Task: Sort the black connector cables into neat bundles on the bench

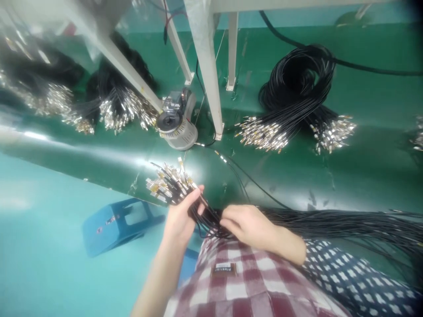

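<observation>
A thick bundle of black cables (337, 224) with silvery metal connectors at its end runs in from the right across my lap. My left hand (181, 215) is wrapped around this bundle just behind the connector ends (170, 182), which fan out up and to the left. Close by on the right, my right hand (246, 224) has its fingers closed on the black cables a little farther along. Exactly which strands sit between its fingertips is hidden.
A coiled cable bundle (297, 83) lies on the green surface (373, 97) at the back right. More bundles (119, 101) lie at the left. Between white table legs (206, 66) stands a grey round device (178, 127). A blue plastic stool (112, 226) is at lower left.
</observation>
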Motion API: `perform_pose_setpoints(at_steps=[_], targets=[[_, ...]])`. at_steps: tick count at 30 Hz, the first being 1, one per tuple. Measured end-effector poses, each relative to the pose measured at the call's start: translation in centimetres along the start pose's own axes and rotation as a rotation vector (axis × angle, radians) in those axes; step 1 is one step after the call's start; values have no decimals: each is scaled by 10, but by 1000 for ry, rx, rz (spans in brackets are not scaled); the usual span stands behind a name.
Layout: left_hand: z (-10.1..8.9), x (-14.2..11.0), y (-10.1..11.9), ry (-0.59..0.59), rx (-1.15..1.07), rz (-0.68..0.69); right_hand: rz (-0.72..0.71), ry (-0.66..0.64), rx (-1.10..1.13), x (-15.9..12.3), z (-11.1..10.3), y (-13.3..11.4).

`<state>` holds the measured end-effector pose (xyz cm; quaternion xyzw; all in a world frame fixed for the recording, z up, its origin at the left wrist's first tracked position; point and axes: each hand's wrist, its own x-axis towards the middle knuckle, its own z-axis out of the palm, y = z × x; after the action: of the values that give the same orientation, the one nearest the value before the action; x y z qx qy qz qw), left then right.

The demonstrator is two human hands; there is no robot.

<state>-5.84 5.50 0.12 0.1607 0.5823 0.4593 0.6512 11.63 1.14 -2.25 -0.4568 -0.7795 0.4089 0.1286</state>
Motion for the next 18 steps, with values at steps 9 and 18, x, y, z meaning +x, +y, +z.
perform_pose_setpoints(at_steps=[9,18], targets=[[-14,11,-1,-28,-24,-84,499,79,166,73,-24,75],[-11,16,-3,-76,-126,-77,427,44,473,95,-8,66]])
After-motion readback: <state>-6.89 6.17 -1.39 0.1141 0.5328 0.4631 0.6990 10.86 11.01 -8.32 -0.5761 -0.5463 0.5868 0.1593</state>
